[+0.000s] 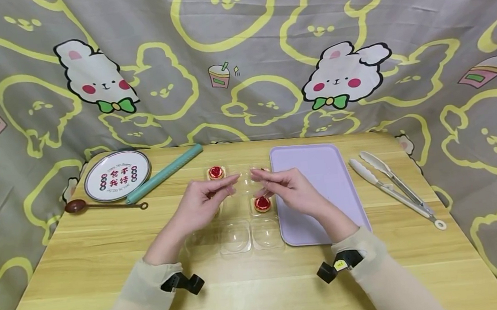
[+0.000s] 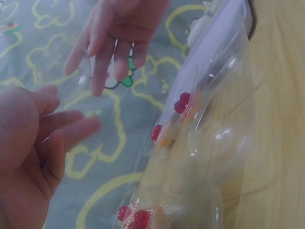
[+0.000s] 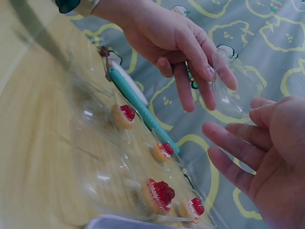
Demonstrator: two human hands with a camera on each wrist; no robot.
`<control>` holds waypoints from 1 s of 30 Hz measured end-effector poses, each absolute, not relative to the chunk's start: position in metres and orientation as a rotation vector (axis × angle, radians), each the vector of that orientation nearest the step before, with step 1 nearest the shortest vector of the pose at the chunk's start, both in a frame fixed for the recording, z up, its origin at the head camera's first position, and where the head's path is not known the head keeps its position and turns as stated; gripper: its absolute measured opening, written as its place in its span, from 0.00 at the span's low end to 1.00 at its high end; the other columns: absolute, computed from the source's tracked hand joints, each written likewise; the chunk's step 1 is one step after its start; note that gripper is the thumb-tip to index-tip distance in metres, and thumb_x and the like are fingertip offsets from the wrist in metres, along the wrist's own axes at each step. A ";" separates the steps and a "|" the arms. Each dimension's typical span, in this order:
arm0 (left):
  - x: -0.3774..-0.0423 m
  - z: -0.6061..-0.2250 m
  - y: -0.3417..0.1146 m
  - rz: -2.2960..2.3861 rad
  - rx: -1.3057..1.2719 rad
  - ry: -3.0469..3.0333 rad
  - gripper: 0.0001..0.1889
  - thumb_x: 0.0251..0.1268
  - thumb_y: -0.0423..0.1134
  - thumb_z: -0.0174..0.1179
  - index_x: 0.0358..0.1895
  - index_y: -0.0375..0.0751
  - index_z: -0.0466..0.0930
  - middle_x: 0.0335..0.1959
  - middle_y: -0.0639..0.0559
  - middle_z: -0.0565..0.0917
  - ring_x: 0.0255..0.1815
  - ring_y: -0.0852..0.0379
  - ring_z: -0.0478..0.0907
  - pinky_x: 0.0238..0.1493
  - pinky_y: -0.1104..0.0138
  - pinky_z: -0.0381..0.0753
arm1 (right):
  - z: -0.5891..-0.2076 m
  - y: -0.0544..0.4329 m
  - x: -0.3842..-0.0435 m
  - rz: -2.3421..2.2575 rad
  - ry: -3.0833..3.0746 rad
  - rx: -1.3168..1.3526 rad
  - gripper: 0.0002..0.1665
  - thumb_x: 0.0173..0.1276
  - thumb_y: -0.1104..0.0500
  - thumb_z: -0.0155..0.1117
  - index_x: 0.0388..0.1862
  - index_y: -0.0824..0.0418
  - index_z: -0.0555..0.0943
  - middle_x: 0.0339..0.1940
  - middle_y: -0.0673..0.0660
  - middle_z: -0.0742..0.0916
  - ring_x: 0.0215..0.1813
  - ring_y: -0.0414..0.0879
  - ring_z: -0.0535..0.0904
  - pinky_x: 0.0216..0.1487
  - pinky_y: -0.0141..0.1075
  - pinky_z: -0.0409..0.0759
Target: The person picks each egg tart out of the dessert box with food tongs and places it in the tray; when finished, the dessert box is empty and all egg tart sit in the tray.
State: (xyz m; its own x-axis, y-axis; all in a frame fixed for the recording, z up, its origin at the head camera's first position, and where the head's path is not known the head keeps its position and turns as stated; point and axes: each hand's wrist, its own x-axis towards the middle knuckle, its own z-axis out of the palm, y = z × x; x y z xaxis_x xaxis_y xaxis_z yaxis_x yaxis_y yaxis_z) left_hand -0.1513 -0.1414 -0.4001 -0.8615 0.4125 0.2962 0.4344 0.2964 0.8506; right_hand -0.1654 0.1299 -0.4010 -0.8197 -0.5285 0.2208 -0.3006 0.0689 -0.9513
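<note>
Wood-grain tabletop point(image 1: 245, 297) supported a purple tray point(image 1: 317, 160). Left of the tray, left hand point(image 1: 203, 202) and right hand point(image 1: 290, 191) pinched a clear plastic piece point(image 3: 231, 98). Four tarts point(image 1: 263, 204) were seated; front-row cups point(image 1: 234, 237) apparently remained to fill.

The left hand point(image 2: 35, 148) enters at the lower left, fingers pointing toward the right hand point(image 2: 119, 38), whose fingers reach down from the top. Between them a clear piece point(image 2: 83, 78) glints, its outline hard to make out. To the right, a clear plastic tray point(image 2: 224, 136) on the wooden table point(image 2: 281, 124) holds red-topped tarts point(image 2: 188, 109). A lilac tray point(image 2: 202, 59) lies beyond; yellow-outlined cloth point(image 2: 112, 138) hangs behind.
</note>
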 end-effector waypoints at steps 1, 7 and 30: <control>-0.151 -0.401 -0.141 -1.663 -0.821 -2.515 0.17 0.81 0.33 0.60 0.66 0.44 0.85 0.53 0.52 0.90 0.13 0.61 0.68 0.17 0.70 0.70 | -0.402 0.130 -0.165 -1.847 2.138 -0.848 0.22 0.83 0.70 0.53 0.73 0.71 0.74 0.69 0.68 0.81 0.50 0.68 0.88 0.55 0.49 0.86; -0.151 -0.404 -0.139 -1.667 -0.848 -2.567 0.30 0.73 0.36 0.70 0.76 0.40 0.74 0.67 0.53 0.83 0.57 0.53 0.86 0.38 0.65 0.88 | -0.404 0.132 -0.163 -1.811 2.120 -0.888 0.30 0.81 0.71 0.58 0.79 0.70 0.67 0.72 0.69 0.79 0.52 0.62 0.89 0.60 0.41 0.84; -0.149 -0.405 -0.144 -1.706 -0.861 -2.666 0.45 0.69 0.44 0.74 0.84 0.43 0.58 0.70 0.52 0.79 0.54 0.56 0.88 0.47 0.50 0.88 | -0.405 0.130 -0.161 -1.730 2.169 -0.902 0.46 0.72 0.70 0.72 0.83 0.71 0.59 0.71 0.65 0.80 0.68 0.70 0.78 0.61 0.41 0.84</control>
